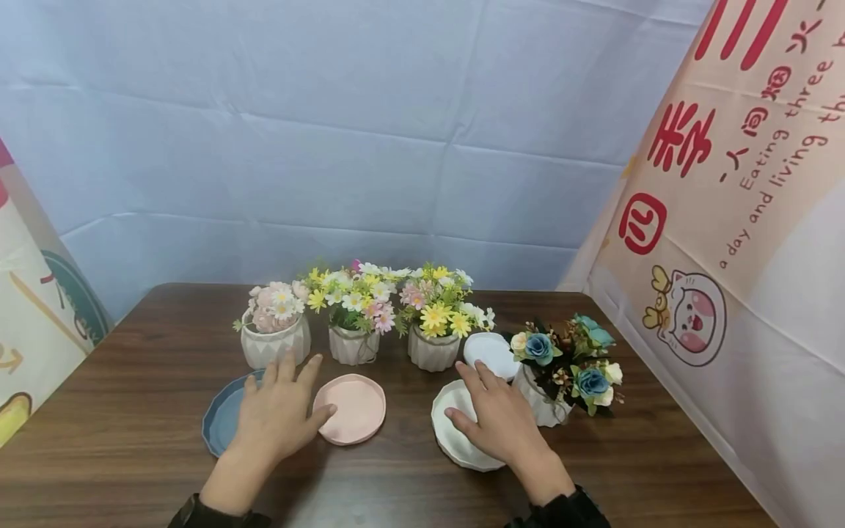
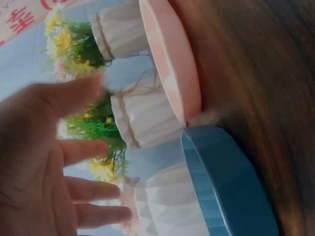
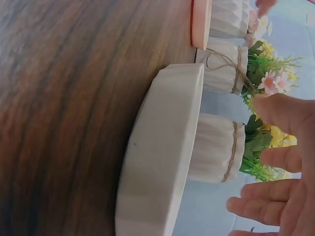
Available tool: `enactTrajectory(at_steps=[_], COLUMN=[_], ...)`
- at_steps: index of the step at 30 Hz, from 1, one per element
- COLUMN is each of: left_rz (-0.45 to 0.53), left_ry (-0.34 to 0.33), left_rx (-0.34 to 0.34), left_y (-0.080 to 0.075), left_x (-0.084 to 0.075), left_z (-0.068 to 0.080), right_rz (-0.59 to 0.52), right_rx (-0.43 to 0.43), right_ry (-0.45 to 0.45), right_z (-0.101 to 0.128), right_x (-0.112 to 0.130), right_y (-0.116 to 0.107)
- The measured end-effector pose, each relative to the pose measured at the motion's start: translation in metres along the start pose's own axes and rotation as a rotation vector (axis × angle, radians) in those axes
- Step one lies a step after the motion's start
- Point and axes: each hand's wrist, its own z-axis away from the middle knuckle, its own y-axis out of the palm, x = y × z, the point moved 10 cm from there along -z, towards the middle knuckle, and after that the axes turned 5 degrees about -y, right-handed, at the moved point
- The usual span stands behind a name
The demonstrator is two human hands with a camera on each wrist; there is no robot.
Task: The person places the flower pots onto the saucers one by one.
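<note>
"Two hands in the head view: holding what?"

"Nothing. Fingers spread, the left hand (image 1: 277, 411) hangs above the blue plate (image 1: 221, 422), the right hand (image 1: 498, 418) above the white plate (image 1: 460, 446); the pink plate (image 1: 358, 411) lies between. Only here show the pale dish (image 1: 490, 352) and blue-flowered pot (image 1: 543, 402)."

"Left wrist view?"

"Upright walls of the blue plate and pink plate."

"Right wrist view?"

"The white plate's faceted wall below the right hand, and twine (image 3: 233, 150) around a pot (image 3: 214, 147)."

"Edges, room?"

"The table's (image 1: 370, 488) back edge runs behind; wood parts pink plate from white plate."
</note>
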Motion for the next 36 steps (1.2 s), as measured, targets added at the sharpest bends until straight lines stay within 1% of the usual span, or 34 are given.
enactTrajectory(at_steps=[3,8,16,20,23,26,29,33,36], left_rz=[-0.028,-0.046,-0.023,0.002,0.032,0.069,0.107,0.157,0.182], left_ry=[-0.005,-0.001,-0.004,-0.008,-0.006,-0.021,-0.053,-0.121,-0.184], left_rx=[0.013,0.019,0.03,0.064,0.092,0.123,0.161,0.203,0.235], left_y=[-0.001,-0.001,0.0,0.001,0.002,0.004,0.005,0.006,0.005], left_x=[0.0,0.0,0.003,0.004,0.008,0.017,0.03,0.053,0.074], left_z=[0.001,0.004,0.005,0.006,0.008,0.011,0.014,0.015,0.015], right_rz=[0.015,0.019,-0.002,-0.021,-0.054,-0.111,-0.18,-0.309,-0.426], right_rx=[-0.011,0.007,0.018,0.021,0.028,0.041,0.063,0.114,0.13], right_ry=[-0.011,-0.013,-0.013,-0.01,-0.028,-0.054,-0.079,-0.089,-0.096], right_z=[0.0,0.001,0.002,0.001,0.0,-0.003,-0.008,-0.018,-0.027], right_x=[0.002,0.005,0.007,0.01,0.016,0.024,0.033,0.044,0.054], right_y=[-0.002,-0.002,-0.001,0.0,0.003,0.008,0.014,0.024,0.03])
